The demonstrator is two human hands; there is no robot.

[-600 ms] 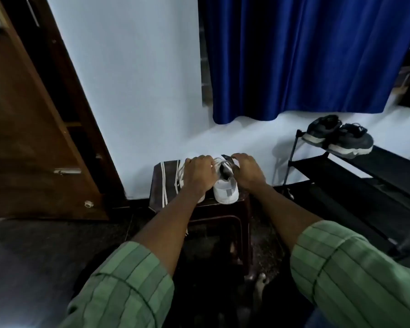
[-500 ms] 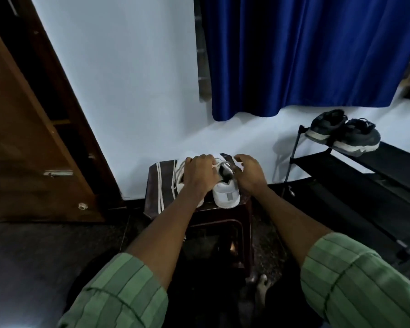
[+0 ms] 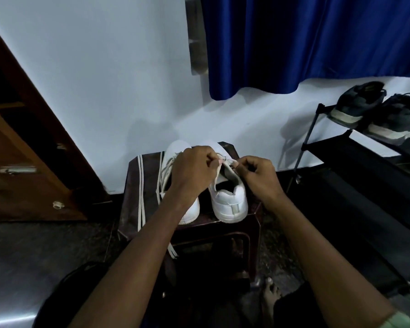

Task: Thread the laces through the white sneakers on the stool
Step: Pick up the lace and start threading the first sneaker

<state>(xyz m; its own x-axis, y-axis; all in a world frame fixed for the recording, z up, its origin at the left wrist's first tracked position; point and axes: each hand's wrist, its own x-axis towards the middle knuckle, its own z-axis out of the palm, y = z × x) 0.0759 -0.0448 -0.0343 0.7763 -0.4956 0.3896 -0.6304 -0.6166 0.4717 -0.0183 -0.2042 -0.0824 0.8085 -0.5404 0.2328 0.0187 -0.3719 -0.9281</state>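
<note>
White sneakers, pair, sitting heels-near on the dark stool (image 3: 253, 210); right sneaker (image 3: 230, 200) being laced, left hand (image 3: 191, 172) and right hand (image 3: 258, 175) each pinching its lace (image 3: 217, 174) at the upper eyelets; left sneaker (image 3: 175, 162) appearing laced; spare laces (image 3: 141, 192) lying far left, seemingly unused.

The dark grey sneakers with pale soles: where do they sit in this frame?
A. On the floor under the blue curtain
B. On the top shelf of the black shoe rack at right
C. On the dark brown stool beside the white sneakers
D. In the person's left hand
B: the dark grey sneakers with pale soles rest as a pair on the top shelf of the black shoe rack at right.
</note>
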